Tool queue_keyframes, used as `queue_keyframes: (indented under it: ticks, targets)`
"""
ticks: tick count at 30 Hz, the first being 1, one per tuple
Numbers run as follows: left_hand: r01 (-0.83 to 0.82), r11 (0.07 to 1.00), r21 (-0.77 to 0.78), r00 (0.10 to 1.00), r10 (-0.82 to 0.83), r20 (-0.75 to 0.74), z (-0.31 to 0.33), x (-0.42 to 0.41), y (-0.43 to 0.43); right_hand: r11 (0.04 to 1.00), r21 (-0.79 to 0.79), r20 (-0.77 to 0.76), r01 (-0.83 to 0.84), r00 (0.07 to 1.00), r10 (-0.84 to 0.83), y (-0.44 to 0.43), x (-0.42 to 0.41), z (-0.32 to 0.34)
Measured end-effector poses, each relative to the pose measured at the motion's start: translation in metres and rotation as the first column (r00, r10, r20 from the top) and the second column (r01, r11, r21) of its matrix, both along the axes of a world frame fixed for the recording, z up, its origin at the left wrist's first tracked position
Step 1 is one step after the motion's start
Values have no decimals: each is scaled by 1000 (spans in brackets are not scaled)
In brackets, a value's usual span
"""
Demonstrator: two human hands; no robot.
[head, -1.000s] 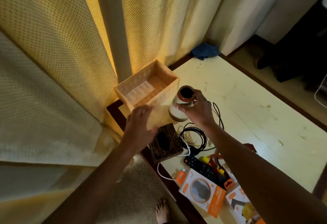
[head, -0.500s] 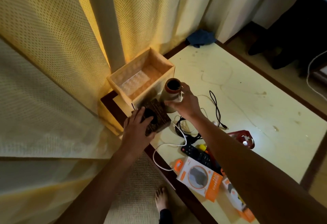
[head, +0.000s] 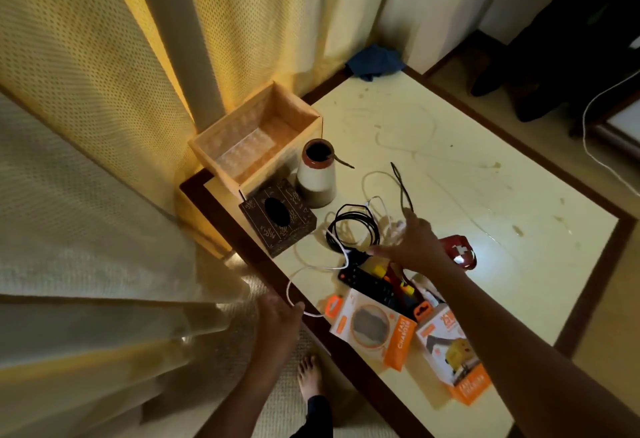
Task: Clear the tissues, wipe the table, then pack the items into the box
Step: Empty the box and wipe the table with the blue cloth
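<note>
One black cable [head: 353,229] beside right hand [head: 414,247]

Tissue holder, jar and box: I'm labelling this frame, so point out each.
Tissue holder [head: 278,213]: head view, oval opening in lid.
Jar [head: 317,178]: head view, pale body.
Box [head: 237,126]: head view, inner far wall.

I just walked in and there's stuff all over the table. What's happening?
Someone is tidying up, packing things into the box. Their right hand, fingers spread, reaches over the tangled black cable. Their left hand is at the table edge by a loop of the white cable; I can't tell if it holds it. Nothing from the table is in the box yet. The vase and the tissue holder stand right beside it. The remote and charger packs lie nearby.
</note>
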State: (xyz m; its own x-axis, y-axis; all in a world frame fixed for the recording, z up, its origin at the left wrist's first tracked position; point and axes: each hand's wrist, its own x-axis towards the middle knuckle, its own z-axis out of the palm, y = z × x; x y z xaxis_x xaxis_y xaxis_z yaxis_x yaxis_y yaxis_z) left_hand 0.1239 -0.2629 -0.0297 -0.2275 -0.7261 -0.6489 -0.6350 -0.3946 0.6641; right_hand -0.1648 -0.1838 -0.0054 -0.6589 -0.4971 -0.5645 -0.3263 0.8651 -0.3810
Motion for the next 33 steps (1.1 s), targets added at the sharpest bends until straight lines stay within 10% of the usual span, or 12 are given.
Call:
queue_keyframes:
  ticks: [5, 13, 24, 29, 33]
  targets:
    - [-113, 961, 254, 969, 163, -187, -4, -28, 8, 993, -120, -19, 9, 1000, -12, -30, 5, -13]
    - [-211, 964, 164, 904, 256, -343, -1, -48, -35, 973, -231, -35, -11, 999, 3, -70, -3, -29]
    - [172, 950, -261, 978, -196, -71, 15, -21, -10, 958, -286, 124, 16, 992, 20, 43, -7, 44]
    - [575, 607, -549, 759, -646, 80, 21, -26, 28, 984, -176, 27, -26, 999, 32, 136, 36, 52]
    - [931, 5, -364, 204, -837, 508, 14, -51, 47, 993, 68, -126, -101, 986, 109, 178, 73, 26]
